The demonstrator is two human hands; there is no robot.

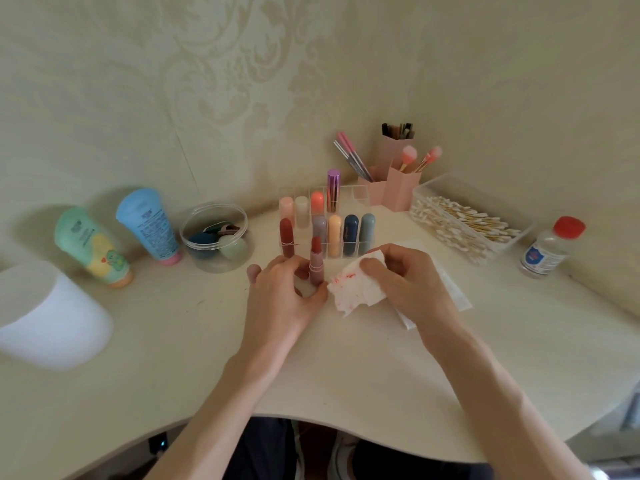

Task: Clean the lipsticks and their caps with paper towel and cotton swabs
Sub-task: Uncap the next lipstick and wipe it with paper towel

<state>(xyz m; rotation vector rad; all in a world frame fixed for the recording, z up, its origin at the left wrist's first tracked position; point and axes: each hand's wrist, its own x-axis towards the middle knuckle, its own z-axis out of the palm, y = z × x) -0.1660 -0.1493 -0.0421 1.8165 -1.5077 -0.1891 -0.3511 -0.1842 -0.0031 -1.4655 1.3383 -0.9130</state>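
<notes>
My left hand point(284, 296) grips an uncapped pink lipstick point(316, 263) upright on the desk, its red bullet twisted up. Its pink cap point(254, 272) stands just left of that hand. My right hand point(401, 277) pinches a crumpled white paper towel point(353, 289) smeared with red marks, right beside the lipstick base. Behind them a clear organiser point(360, 194) holds several capped lipsticks in pastel colours, and a dark red lipstick point(286, 237) stands at its front left. An open clear box of cotton swabs point(464, 221) sits at the right.
A folded paper towel point(453, 289) lies under my right wrist. A small bottle with a red cap point(550, 249) stands far right. Pink brush holders point(398, 185) are at the back. A clear tub of sponges point(216, 237), two tubes point(149, 225) and a white object point(48, 317) are on the left.
</notes>
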